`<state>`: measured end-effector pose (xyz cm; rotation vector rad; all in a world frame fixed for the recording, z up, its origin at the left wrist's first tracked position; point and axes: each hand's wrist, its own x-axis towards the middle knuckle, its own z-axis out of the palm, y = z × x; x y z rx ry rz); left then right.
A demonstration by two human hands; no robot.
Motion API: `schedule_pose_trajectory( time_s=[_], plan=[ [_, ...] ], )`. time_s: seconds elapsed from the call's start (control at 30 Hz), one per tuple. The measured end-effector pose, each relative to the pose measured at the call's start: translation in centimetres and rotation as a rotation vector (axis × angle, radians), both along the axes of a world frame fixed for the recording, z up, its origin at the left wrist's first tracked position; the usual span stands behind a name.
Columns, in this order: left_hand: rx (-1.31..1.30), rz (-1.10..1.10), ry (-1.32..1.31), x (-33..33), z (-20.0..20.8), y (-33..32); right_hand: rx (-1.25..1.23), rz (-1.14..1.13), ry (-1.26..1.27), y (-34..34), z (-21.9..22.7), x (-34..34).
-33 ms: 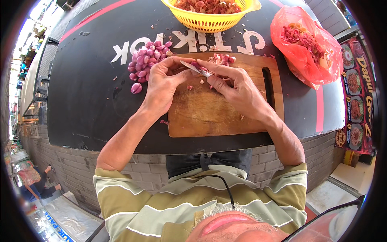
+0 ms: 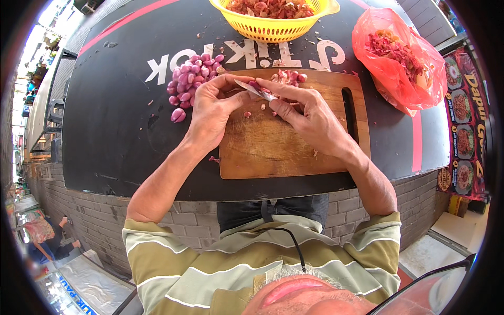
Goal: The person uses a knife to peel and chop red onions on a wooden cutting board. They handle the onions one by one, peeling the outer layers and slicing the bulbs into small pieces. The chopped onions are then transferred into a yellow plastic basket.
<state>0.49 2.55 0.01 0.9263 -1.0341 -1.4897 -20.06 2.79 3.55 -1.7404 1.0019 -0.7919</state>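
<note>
Over the far part of a wooden cutting board (image 2: 268, 149), my two hands meet around a small purple-red shallot (image 2: 254, 84). My left hand (image 2: 214, 107) pinches it, its fingers hiding part of the bulb. In my right hand (image 2: 305, 109) is a small knife (image 2: 255, 90), its blade pointing left and lying against the shallot. Peel scraps and shallots (image 2: 287, 77) lie at the board's far edge, just beyond my right fingers. A few small trimmed bits (image 2: 247, 114) are scattered under my hands. Left of the board sits a pile of purple shallots (image 2: 190, 77).
At the far side of the black table (image 2: 115, 131) stands a yellow strainer basket (image 2: 273, 33) full of dry skins. A red plastic bag (image 2: 386, 89) with peelings lies open at the right. The board's handle slot (image 2: 348, 107) faces right. A person (image 2: 44, 241) is at the lower left.
</note>
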Motion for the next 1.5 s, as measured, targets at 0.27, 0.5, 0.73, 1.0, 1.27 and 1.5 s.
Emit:
schedule_pose_trajectory(
  time_s=[0.27, 0.5, 0.73, 1.0, 1.27, 1.5],
  plan=[
    [0.029, 0.001, 0.025, 0.0, 0.0, 0.1, -0.056, -0.055, -0.027, 0.2, -1.0, 0.1],
    [0.024, -0.040, 0.084, -0.4, 1.0, -0.1, 0.233, -0.010, -0.163, -0.7, 1.3, -0.7],
    [0.032, -0.043, 0.150, -0.1, 0.3, -0.3, 0.098, 0.037, -0.108, -0.6, 0.2, -0.5],
    [0.068, -0.063, 0.143, 0.5, 0.2, -0.2, -0.070, -0.028, -0.043, 0.0, -0.6, 0.1],
    [0.087, -0.088, 0.167, 0.1, 0.6, -0.2, 0.212, 0.017, -0.201, -0.5, 0.4, -0.3],
    [0.119, -0.091, 0.154, 0.3, 1.0, -0.2, 0.530, 0.091, -0.306, -0.9, 0.7, -1.4]
  ],
)
